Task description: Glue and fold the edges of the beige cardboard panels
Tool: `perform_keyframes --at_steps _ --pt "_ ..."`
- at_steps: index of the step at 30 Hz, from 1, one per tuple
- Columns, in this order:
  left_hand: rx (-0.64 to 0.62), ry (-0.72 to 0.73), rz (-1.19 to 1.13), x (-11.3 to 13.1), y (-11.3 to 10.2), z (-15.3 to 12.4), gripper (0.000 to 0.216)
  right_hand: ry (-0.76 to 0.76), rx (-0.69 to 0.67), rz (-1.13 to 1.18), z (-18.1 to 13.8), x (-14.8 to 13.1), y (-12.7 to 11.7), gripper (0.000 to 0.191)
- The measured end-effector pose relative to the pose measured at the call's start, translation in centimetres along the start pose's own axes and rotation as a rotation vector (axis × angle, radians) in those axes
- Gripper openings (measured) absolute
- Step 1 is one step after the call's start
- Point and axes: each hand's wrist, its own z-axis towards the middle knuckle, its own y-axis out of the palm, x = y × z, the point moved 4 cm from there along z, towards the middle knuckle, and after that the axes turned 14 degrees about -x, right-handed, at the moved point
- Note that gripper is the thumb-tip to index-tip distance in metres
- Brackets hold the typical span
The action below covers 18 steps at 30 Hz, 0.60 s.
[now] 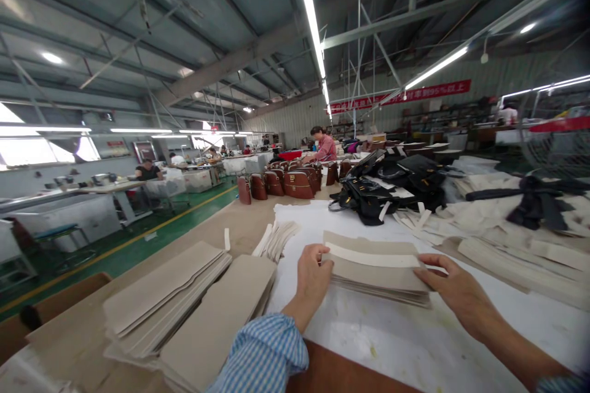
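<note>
A stack of beige cut panels lies on white paper in front of me, with a pale strip lying across its top piece. My left hand presses fingertips against the left end of the stack and strip. My right hand rests on the stack's right edge, fingers laid flat along it. Neither hand lifts anything.
Two more piles of beige panels sit to my left, and a bundle of strips behind them. Black bags and brown bags stand farther back. Loose pale pieces cover the right side. A person works at the far end.
</note>
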Motion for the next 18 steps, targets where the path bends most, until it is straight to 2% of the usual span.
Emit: perform_keyframes --at_steps 4,6,9,11,14,18 --pt "0.018 -0.121 -0.024 -3.1 1.1 1.8 0.034 -0.060 0.030 -0.127 3.5 3.4 1.7 0.031" --pt "0.022 -0.200 -0.048 -4.3 1.6 1.6 0.042 -0.088 0.065 -0.194 4.1 5.1 2.0 0.035" --pt "-0.021 -0.292 -0.100 -5.4 3.0 0.9 0.048 -0.130 0.097 -0.258 3.9 6.8 2.6 0.050" --pt "-0.054 -0.324 -0.131 -5.3 4.4 0.6 0.055 -0.133 0.094 -0.277 3.5 7.4 3.4 0.057" --pt "-0.082 -0.361 -0.146 -4.1 6.1 0.8 0.063 -0.130 0.044 -0.290 2.8 7.5 4.9 0.050" --pt "-0.095 -0.428 -0.124 -1.9 6.6 0.6 0.072 -0.162 -0.001 -0.320 2.5 6.9 4.7 0.041"
